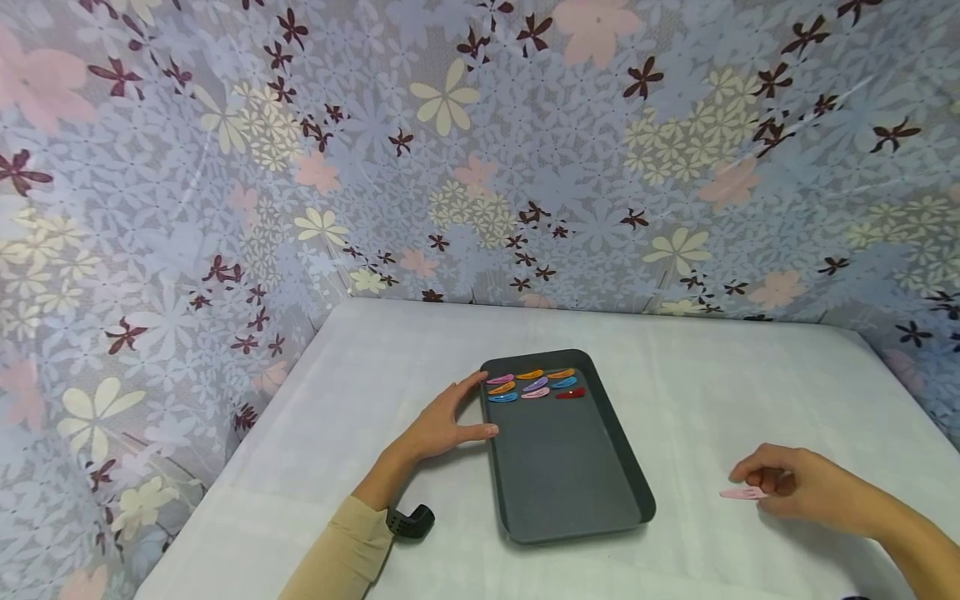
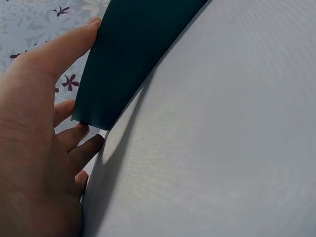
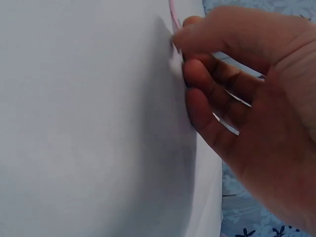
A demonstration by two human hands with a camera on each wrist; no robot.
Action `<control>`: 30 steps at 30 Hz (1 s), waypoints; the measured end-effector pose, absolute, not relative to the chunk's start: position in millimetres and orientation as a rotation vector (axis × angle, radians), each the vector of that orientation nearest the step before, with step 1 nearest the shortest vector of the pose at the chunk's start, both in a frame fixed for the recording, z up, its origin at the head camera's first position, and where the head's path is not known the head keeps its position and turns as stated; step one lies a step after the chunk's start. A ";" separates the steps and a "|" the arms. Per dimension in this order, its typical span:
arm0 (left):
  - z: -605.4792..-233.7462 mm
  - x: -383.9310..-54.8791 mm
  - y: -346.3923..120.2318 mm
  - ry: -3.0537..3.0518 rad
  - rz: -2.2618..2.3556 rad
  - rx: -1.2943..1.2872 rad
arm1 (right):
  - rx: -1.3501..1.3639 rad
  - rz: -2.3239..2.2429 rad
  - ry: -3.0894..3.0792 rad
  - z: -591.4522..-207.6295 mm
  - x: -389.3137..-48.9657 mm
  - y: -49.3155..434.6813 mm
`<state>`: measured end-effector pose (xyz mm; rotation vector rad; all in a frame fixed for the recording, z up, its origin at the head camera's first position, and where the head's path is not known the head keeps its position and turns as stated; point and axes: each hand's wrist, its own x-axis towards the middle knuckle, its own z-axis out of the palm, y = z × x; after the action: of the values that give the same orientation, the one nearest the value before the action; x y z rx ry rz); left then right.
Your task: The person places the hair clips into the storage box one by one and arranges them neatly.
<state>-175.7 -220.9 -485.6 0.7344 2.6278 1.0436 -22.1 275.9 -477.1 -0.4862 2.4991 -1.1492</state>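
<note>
A dark grey tray (image 1: 555,467) lies on a white-covered table, with several snap hair clips (image 1: 536,384) in rows at its far end, in pink, orange, purple, blue and red. At the tray's left side, my left hand (image 1: 441,425) touches the rim with its thumb and fingertips spread apart. The left wrist view has that thumb (image 2: 74,47) against the tray's upper edge and the fingers by its corner. Off to the right of the tray, my right hand (image 1: 806,487) pinches a light pink hair clip (image 1: 742,493) between thumb and fingers, low above the cloth.
White cloth (image 1: 697,392) surrounds the tray on the table. Flower-patterned fabric (image 1: 480,167) hangs behind the table and along its left side. A black band (image 1: 410,522) circles the left wrist at the sleeve's end.
</note>
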 end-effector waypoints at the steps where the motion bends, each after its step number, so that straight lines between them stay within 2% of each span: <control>1: -485.9 -176.1 -221.2 2.631 1.041 0.729 | -0.506 -1.147 2.517 -477.9 -22.1 275.4; 12: -485.3 -176.0 -221.9 2.633 1.035 0.718 | -0.540 -1.088 2.655 -476.1 -22.3 266.1; 30: -485.2 -176.2 -222.2 2.632 1.033 0.716 | -0.541 -0.941 2.899 -454.6 -45.1 241.1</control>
<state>-176.2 -222.2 -485.2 0.7160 2.6323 1.0328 -45.1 241.1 -454.6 -0.5412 2.8991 -0.9415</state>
